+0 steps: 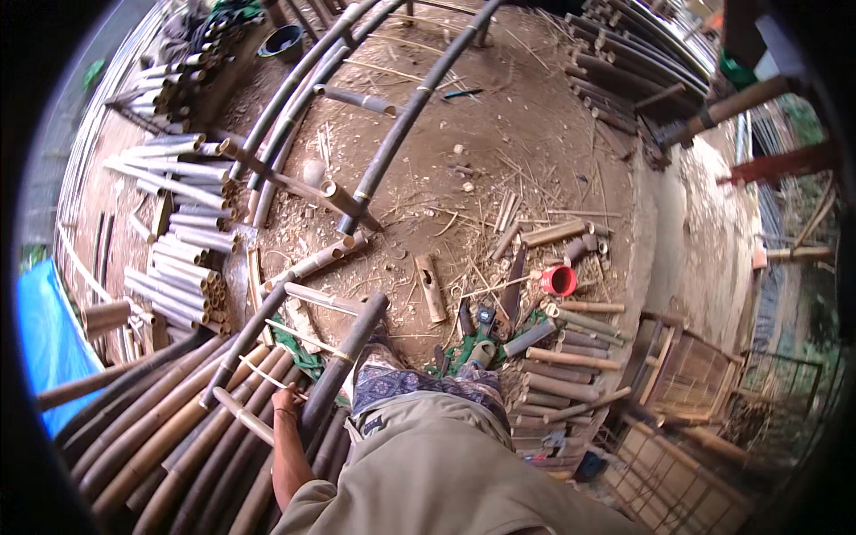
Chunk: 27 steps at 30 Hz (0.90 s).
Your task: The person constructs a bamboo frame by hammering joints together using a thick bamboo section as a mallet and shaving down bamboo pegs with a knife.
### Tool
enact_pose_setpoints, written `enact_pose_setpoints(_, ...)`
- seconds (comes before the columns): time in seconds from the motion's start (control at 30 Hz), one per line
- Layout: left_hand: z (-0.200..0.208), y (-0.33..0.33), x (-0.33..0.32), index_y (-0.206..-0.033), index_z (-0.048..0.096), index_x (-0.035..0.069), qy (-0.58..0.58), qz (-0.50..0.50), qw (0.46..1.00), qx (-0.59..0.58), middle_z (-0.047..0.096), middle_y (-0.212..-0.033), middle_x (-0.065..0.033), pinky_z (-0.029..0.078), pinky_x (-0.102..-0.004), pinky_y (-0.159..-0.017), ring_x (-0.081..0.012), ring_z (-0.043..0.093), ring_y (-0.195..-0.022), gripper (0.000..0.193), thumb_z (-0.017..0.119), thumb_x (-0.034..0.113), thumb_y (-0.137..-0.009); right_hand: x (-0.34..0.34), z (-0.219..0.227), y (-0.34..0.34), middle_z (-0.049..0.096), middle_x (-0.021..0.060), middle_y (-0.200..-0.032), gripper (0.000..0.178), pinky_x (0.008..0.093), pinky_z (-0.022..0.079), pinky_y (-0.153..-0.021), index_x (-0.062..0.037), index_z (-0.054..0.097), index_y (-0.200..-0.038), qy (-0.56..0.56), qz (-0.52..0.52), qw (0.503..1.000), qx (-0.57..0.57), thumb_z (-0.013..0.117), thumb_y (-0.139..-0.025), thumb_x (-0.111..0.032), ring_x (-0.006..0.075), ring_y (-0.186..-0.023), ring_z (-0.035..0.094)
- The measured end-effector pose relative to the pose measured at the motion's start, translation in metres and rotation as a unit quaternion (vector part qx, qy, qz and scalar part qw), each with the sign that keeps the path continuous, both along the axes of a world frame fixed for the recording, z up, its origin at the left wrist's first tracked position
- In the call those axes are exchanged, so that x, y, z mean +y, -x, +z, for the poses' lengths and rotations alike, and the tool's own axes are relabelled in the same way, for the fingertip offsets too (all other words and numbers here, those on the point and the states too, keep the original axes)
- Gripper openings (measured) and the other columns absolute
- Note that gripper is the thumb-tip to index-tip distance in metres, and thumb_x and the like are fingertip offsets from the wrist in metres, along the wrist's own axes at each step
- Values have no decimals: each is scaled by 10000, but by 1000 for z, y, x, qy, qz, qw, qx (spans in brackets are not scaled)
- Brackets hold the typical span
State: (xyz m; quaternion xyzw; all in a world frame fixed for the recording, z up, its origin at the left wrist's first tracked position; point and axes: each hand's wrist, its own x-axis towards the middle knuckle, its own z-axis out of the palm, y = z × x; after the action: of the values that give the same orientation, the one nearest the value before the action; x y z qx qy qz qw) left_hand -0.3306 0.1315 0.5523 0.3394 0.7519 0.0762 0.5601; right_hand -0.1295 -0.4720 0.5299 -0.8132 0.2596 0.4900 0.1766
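Note:
My left hand (285, 399) is closed around a thin pale bamboo stick (259, 368), low on the left side; its fingers are small and partly hidden. The stick crosses between the two dark poles of a bamboo frame, a nearer right pole (345, 358) beside my leg and a slimmer left pole (247, 342). Lighter bamboo rungs join these poles, an upper rung (323, 299) and a lower rung (243, 415) beside my wrist. Beneath the hand lie long bamboo poles (192, 419) side by side. My right hand is out of sight.
Cut bamboo lengths are stacked at left (183, 267) and right (566, 382). A red cup (559, 280), a cordless power tool (485, 316) and a holed bamboo piece (431, 288) lie ahead of my feet. Another long bamboo frame (410, 111) stretches away over shavings.

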Motion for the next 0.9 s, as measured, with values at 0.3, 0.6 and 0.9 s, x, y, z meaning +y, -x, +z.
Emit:
enact_pose_setpoints(0.3,40,2,107,-842,530,88,-65,68,996,6,476,-630,-46,474,-383,-405,-198,485,-453,256,514,321,-947,87,19,-96,655,182,-1105,632,390,496,-866,-28,572,-1219,35,60,998,10,743,-732,-392,291,-1050,621)
enact_pose_setpoints(0.6,113,-193,232,-983,498,73,-167,32,962,-216,577,-802,-73,551,-312,-616,-202,632,-688,197,519,269,-973,194,44,-212,660,173,-1098,620,386,500,-857,-21,582,-1206,50,128,990,8,747,-732,-385,278,-1041,627)
enact_pose_setpoints(0.9,88,-416,234,-1137,541,46,-109,67,959,-254,538,-719,-39,525,-291,-468,-155,568,-529,297,545,286,-963,261,36,-375,664,163,-1091,608,382,504,-848,-14,593,-1193,78,215,971,73,750,-731,-378,266,-1031,632)
